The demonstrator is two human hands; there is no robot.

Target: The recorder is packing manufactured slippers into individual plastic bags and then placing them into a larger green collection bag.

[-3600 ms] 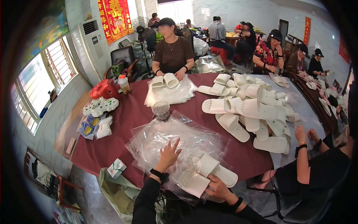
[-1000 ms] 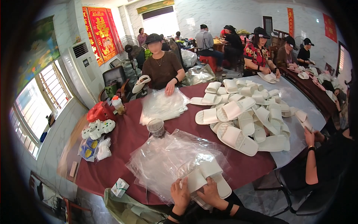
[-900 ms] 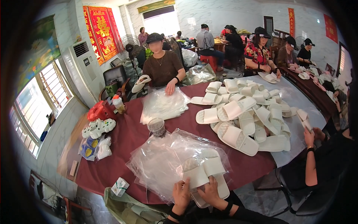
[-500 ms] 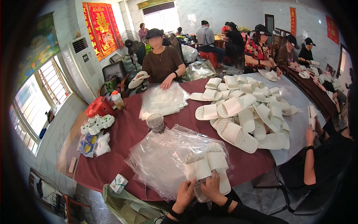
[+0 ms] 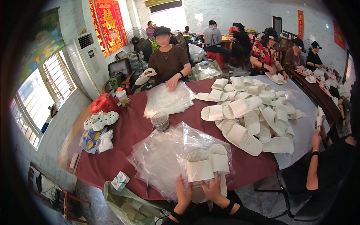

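My left hand [image 5: 183, 194] and my right hand [image 5: 212, 190] grip the heel ends of a pair of white slippers [image 5: 207, 166] held side by side at the near edge of the dark red table [image 5: 127, 131]. The slippers lie over a spread stack of clear plastic bags [image 5: 161, 157] and seem partly inside the top bag. Both hands press close together under the pair.
A large heap of white slippers [image 5: 251, 112] covers the right half of the table. A person across the table [image 5: 168, 63] handles a second stack of clear bags [image 5: 167, 100]. A plastic cup [image 5: 160, 120], a red bag [image 5: 101, 103] and a person's arm at the right [image 5: 313, 150] are nearby.
Earlier my left hand lay flat on the bags while my right held the slippers. Now both hands hold the pair together, and it has slid further onto the bags.
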